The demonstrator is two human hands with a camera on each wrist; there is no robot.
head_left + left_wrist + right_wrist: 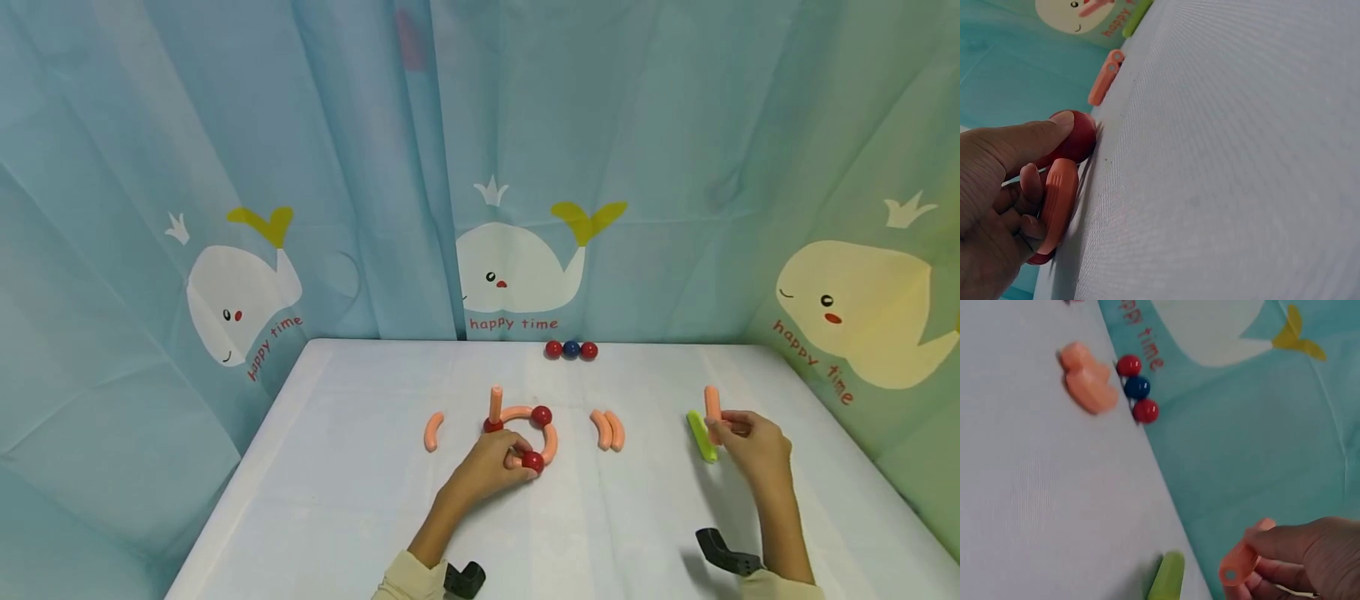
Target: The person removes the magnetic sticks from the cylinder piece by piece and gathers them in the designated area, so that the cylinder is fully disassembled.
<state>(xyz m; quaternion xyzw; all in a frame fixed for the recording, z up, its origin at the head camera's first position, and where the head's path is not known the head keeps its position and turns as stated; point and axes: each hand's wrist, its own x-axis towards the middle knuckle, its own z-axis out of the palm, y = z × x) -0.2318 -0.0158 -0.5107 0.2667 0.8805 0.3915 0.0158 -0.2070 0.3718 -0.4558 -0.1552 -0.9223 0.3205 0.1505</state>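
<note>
My left hand point(491, 465) is at the front of a ring of orange curved pieces point(551, 443) and red balls. Its thumb presses on the front red ball point(1079, 137), and its other fingers lie by a ribbed orange curved piece point(1060, 203). From the left red ball point(492, 425), partly behind the hand, an orange stick point(496, 404) rises upright. At the right, my right hand point(757, 446) pinches another orange stick point(712, 408) between thumb and fingers. A round mark shows on that stick's end in the right wrist view. Beside it lies a green stick point(701, 435).
Two orange curved pieces point(607, 430) lie side by side right of the ring, and a single curved piece point(432, 432) lies left of it. Two red balls and a blue ball point(572, 350) line the white table's far edge. A curtain point(375, 167) hangs behind.
</note>
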